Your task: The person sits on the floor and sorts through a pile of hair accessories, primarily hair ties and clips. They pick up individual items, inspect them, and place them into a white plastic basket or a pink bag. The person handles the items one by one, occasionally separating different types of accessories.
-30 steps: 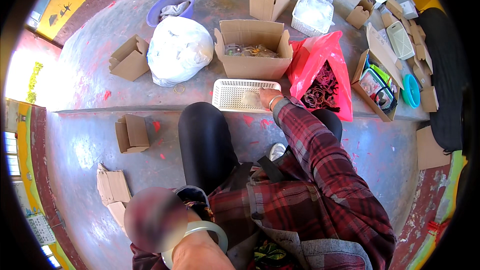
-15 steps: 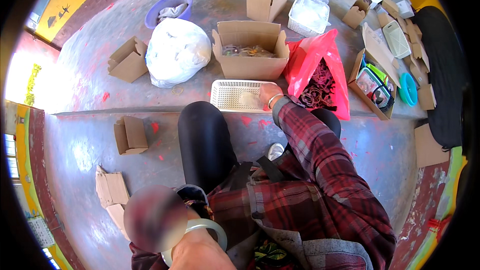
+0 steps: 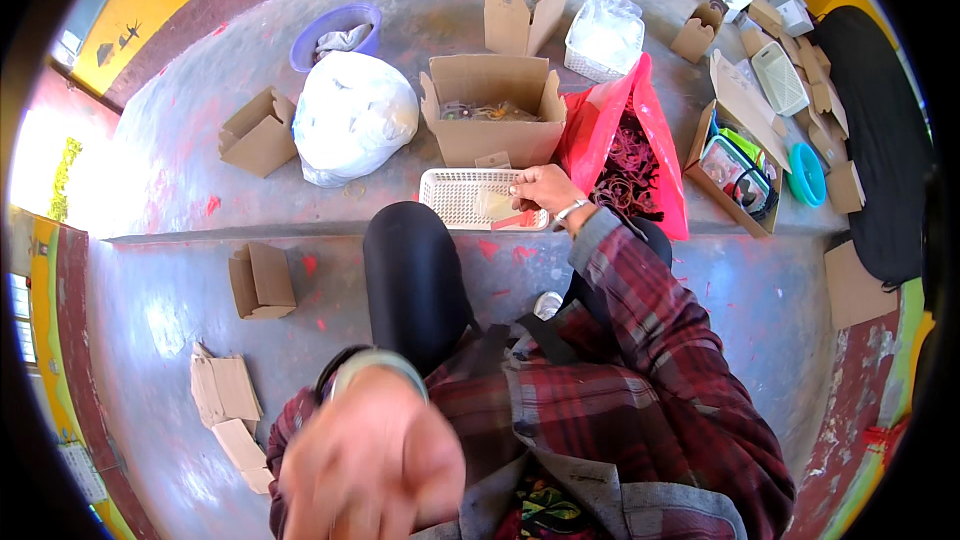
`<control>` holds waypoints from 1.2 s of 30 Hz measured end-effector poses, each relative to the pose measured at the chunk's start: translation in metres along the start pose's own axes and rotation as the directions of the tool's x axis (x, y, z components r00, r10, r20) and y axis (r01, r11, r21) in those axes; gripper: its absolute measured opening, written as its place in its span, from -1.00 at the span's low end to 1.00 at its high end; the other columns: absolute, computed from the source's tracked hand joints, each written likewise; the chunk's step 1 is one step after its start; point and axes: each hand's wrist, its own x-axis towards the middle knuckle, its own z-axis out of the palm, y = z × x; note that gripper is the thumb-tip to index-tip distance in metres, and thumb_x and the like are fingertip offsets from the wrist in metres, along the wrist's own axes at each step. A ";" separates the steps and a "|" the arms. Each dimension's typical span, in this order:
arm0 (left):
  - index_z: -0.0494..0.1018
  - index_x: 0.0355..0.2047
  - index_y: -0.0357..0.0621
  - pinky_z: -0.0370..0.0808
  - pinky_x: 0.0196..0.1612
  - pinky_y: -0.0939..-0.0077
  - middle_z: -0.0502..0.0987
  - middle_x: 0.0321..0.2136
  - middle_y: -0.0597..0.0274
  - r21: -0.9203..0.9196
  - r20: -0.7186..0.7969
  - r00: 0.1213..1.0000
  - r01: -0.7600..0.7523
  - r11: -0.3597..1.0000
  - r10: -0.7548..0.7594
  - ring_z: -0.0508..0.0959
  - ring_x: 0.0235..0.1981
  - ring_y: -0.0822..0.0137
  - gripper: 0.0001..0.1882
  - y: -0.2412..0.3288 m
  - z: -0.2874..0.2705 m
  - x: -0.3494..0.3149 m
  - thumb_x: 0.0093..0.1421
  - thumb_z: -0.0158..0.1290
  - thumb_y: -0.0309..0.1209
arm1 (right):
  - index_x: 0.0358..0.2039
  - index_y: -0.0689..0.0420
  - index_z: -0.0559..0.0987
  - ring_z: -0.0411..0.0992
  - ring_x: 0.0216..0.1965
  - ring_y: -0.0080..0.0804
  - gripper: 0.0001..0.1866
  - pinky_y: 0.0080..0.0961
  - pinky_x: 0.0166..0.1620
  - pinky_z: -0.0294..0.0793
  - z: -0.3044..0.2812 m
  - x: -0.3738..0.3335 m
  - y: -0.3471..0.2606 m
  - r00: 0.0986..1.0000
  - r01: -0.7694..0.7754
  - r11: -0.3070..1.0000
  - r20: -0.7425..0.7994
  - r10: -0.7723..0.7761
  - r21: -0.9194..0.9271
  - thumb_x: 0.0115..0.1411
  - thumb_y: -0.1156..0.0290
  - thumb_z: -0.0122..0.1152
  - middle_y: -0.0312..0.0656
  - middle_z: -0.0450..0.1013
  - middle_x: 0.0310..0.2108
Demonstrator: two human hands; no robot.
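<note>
Above a shallow white perforated plastic basket (image 3: 437, 210), my right hand (image 3: 547, 192) has its thumb and fingers closed in a pinch. They grip the edge of a small clear plastic bag (image 3: 492, 203) lying in the basket; its contents are hard to make out. Something small and reddish (image 3: 515, 221) shows beneath my fingers at the basket's near side. My left hand (image 3: 372, 455) is raised close at the lower edge, a pale bangle on its wrist. Motion smears its fingers.
Behind the basket stands an open cardboard box (image 3: 492, 145) holding small clear packets. A red plastic bag (image 3: 592, 145) of dark pink and black bands sits at its right, a stuffed white bag (image 3: 352, 120) at its left. A floor step (image 3: 200, 234) runs below the basket.
My left hand has swung down, showing its blurred palm side. My right hand stays at the basket, its wrist shifted slightly right, with the fingers now in plainer sight. The view has shifted slightly.
</note>
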 end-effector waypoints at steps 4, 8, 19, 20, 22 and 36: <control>0.48 -0.22 -0.13 0.26 0.04 0.23 0.37 -0.02 0.05 0.263 0.876 0.291 0.384 0.885 -0.386 0.33 -0.02 -0.01 -0.61 0.013 -0.038 -0.063 -0.15 0.03 -0.57 | -0.37 0.21 0.52 0.35 -0.61 -0.62 -0.87 -0.69 -0.49 0.34 0.004 -0.054 -0.019 0.995 -0.066 0.891 0.101 0.022 0.448 0.06 0.46 0.16 -0.30 0.43 -0.59; 0.39 -0.09 -0.19 0.22 0.12 0.26 0.29 0.05 0.02 0.227 0.954 0.008 0.630 0.743 -0.298 0.20 0.13 -0.06 -0.55 0.026 -0.026 -0.119 -0.09 0.07 -0.58 | -0.33 0.13 0.50 0.37 -0.60 -0.60 -0.85 -0.64 -0.47 0.37 0.002 -0.090 -0.019 0.987 -0.155 0.803 0.130 0.097 0.576 0.04 0.46 0.18 -0.32 0.44 -0.58; 0.46 -0.28 -0.35 0.41 -0.52 0.67 0.57 -0.43 0.08 0.593 0.665 -0.688 0.723 -0.354 -0.292 0.53 -0.52 0.43 -0.79 0.030 0.007 -0.178 0.20 -0.06 -0.43 | -0.32 0.15 0.51 0.41 -0.51 -0.58 -0.72 -0.65 -0.37 0.38 -0.011 -0.108 -0.025 0.988 0.085 0.893 -0.151 -0.019 0.443 0.17 0.18 0.05 -0.29 0.48 -0.52; 0.47 -0.28 -0.33 0.33 -0.61 0.74 0.57 -0.44 0.19 0.466 0.665 -0.693 0.677 -0.569 -0.280 0.51 -0.53 0.53 -0.79 0.032 0.005 -0.184 0.19 -0.05 -0.43 | -0.31 0.15 0.52 0.40 -0.48 -0.58 -0.70 -0.66 -0.34 0.38 -0.009 -0.107 -0.028 0.979 0.149 0.891 -0.194 -0.070 0.428 0.17 0.16 0.06 -0.30 0.48 -0.50; 0.45 -0.28 -0.35 0.31 -0.63 0.74 0.56 -0.44 0.17 0.453 0.614 -0.763 0.550 -0.702 -0.201 0.51 -0.54 0.51 -0.78 0.031 0.002 -0.193 0.18 -0.04 -0.41 | -0.25 0.18 0.52 0.38 -0.36 -0.62 -0.65 -0.66 -0.24 0.36 -0.007 -0.100 -0.029 0.959 0.261 0.895 -0.202 -0.198 0.361 0.14 0.14 0.12 -0.32 0.47 -0.43; 0.46 -0.29 -0.36 0.31 -0.54 0.72 0.52 -0.47 0.23 0.494 0.536 -0.785 0.590 -0.639 -0.310 0.42 -0.55 0.56 -0.76 0.033 -0.003 -0.203 0.16 0.01 -0.38 | -0.40 0.25 0.59 0.40 -0.49 -0.62 -0.84 -0.68 -0.35 0.36 0.001 -0.090 -0.009 0.990 0.135 0.965 -0.069 -0.122 0.226 0.02 0.42 0.23 -0.29 0.50 -0.54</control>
